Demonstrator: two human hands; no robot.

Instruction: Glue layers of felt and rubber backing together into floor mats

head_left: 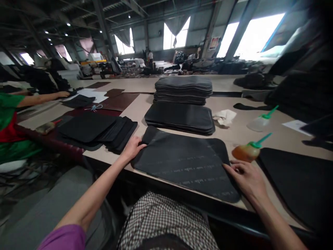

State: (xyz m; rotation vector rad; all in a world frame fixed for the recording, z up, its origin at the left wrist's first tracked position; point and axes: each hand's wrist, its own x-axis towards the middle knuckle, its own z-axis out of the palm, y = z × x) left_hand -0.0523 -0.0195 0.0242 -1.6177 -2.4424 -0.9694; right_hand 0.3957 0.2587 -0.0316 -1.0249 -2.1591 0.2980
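Note:
A black shaped leather panel [182, 163] with faint white dashed lines lies flat on the table in front of me. My left hand [133, 147] rests on its left edge, fingers stretched flat. My right hand [246, 177] presses on its right edge, fingers spread over the corner. Neither hand holds anything. Just beyond my right hand lies an amber glue bottle [247, 151] with a green nozzle.
Two stacks of black panels [182, 118] [183, 89] sit behind the piece, a fanned pile [96, 130] to the left, another black sheet [296, 180] to the right. A clear bottle [260, 122] and white rag [225, 116] lie nearby. A person in green [10, 121] works at far left.

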